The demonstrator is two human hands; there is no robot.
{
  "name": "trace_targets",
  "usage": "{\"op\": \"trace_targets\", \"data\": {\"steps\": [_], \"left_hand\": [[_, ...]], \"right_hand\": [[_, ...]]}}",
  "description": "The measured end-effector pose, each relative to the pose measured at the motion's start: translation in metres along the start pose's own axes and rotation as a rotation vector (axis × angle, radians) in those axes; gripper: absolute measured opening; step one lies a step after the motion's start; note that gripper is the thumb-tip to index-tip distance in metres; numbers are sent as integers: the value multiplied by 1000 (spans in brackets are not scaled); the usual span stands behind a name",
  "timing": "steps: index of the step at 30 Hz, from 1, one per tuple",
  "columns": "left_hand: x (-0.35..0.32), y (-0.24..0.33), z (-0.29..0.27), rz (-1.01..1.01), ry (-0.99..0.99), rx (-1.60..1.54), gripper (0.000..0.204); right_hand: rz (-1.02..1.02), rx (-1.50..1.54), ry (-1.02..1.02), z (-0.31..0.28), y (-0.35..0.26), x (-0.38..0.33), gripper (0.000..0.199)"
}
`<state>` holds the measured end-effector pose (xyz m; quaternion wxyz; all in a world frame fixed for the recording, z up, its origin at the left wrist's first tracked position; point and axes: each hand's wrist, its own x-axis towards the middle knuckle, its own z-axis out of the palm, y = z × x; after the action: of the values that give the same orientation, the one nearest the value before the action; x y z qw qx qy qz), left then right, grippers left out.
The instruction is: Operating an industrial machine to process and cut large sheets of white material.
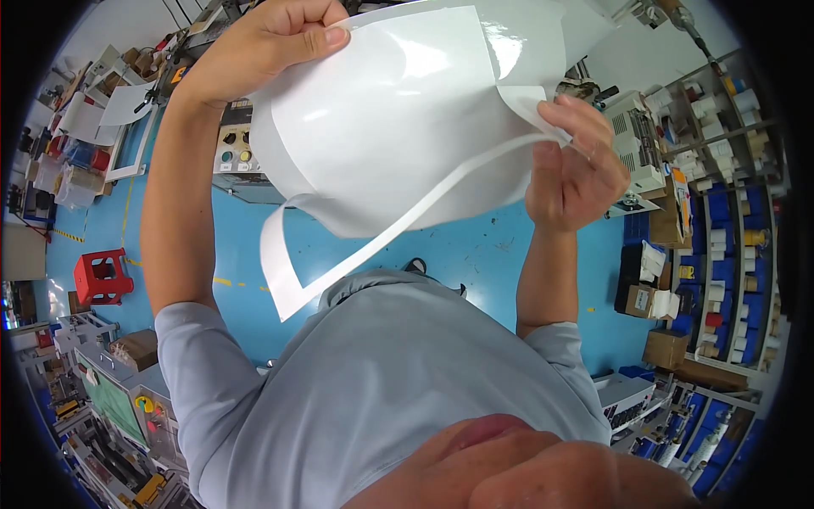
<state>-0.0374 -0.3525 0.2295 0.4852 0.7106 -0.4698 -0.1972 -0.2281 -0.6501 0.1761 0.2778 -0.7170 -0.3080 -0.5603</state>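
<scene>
A large glossy white sheet (373,119) hangs in front of me, held up off the floor. My left hand (288,42) pinches its upper left edge between thumb and fingers. On the right, my right hand (581,165) is closed on a narrow white strip (381,242) that is partly peeled from the sheet's border. The strip droops in a loop below the sheet, bends sharply at the lower left and runs back up to the sheet's lower left edge. A rectangular outline shows on the sheet's face.
Behind the sheet stands a machine with a button panel (237,148). A red stool (103,277) is on the blue floor (475,254) at left. Shelves (721,254) with rolls and blue bins line the right side, near cardboard boxes (666,349). A green-topped machine (114,394) stands lower left.
</scene>
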Motion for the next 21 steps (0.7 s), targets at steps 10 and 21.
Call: {"op": "trace_targets", "data": {"steps": [10,21], "left_hand": [[12,3,-5,-16,117,-126,17],[21,6,0,1,133,-181,16]], "right_hand": [[53,-44,74,-14,-16,-31,36],[192,-145,182,-13,-25,-53,36]]}}
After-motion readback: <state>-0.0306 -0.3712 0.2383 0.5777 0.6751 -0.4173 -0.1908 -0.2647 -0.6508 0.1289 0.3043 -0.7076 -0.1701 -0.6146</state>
